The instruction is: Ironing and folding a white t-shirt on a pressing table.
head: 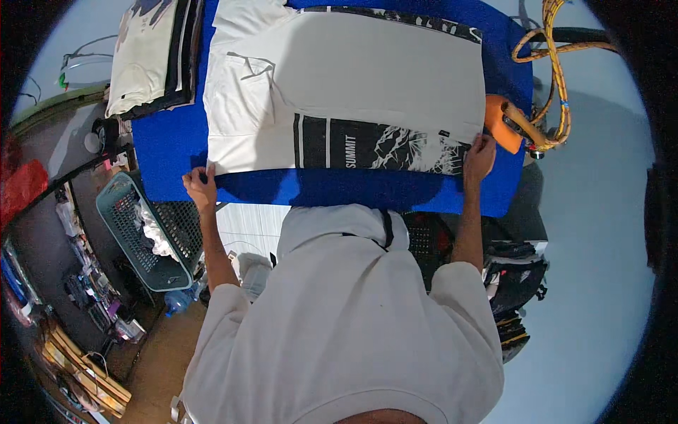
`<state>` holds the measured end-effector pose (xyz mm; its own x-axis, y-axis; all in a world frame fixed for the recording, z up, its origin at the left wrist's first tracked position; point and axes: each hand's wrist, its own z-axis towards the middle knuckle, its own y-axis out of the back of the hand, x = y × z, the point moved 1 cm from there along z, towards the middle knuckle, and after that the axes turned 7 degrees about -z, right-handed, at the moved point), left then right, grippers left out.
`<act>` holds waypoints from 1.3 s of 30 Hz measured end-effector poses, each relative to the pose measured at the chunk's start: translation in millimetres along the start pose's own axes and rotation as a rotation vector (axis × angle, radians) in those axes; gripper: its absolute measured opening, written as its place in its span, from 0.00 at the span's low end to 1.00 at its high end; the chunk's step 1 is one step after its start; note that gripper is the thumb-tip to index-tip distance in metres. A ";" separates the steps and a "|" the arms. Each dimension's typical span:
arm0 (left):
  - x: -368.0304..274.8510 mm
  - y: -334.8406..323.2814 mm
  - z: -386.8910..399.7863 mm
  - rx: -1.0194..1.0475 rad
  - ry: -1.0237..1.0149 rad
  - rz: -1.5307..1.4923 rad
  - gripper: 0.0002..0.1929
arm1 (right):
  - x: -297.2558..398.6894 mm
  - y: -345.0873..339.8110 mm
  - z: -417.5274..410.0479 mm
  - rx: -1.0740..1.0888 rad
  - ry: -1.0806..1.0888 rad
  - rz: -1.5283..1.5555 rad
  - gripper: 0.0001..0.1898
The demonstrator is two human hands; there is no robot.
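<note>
A white T-shirt (381,69) lies flat across a blue-covered table (328,188), its collar end to the left and its hem to the right. The long side nearest me is folded inward, showing a black-and-white printed panel (365,148) with lettering. At the near left corner, my left hand (201,191) pinches the fabric between thumb and fingers. My right hand (479,159) grips the near hem corner. Just beyond that hand rests an orange iron (503,124) with a brown handle, close to the hem.
Folded garments (145,63) are stacked at the table's far left. A yellow patterned hose (556,79) loops up from the iron along the pale wall (593,212). Below the table's left side stands a green plastic basket (145,233) with white cloth in it. Dark folded clothes (514,286) sit lower right.
</note>
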<state>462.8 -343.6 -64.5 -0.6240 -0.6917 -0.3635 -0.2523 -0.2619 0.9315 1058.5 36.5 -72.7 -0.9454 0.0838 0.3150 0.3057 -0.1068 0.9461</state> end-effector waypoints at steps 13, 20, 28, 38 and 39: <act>-110.2 -26.1 -23.5 -0.042 -0.229 0.009 0.37 | 2.6 19.9 -26.8 0.070 0.566 -0.323 0.28; -181.9 -43.4 -49.8 -0.068 -0.327 -0.156 0.37 | 16.6 95.9 76.6 -0.199 0.698 -0.172 0.26; -341.6 -90.9 -101.6 0.189 -0.395 -0.205 0.39 | 2.8 116.1 193.8 0.640 0.852 -0.289 0.23; -221.8 -59.7 -84.1 -0.176 -0.069 -0.111 0.36 | 23.7 125.7 157.9 0.308 0.554 -0.255 0.22; -189.8 -59.2 -81.8 -0.226 -0.046 -0.100 0.35 | 41.7 130.3 138.7 0.247 0.614 -0.334 0.22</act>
<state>656.6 -251.9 -49.8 -0.6389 -0.6247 -0.4489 -0.1459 -0.4746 0.8681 1074.6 163.5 74.2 -0.8635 -0.5038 -0.0225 -0.0610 0.0600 0.9963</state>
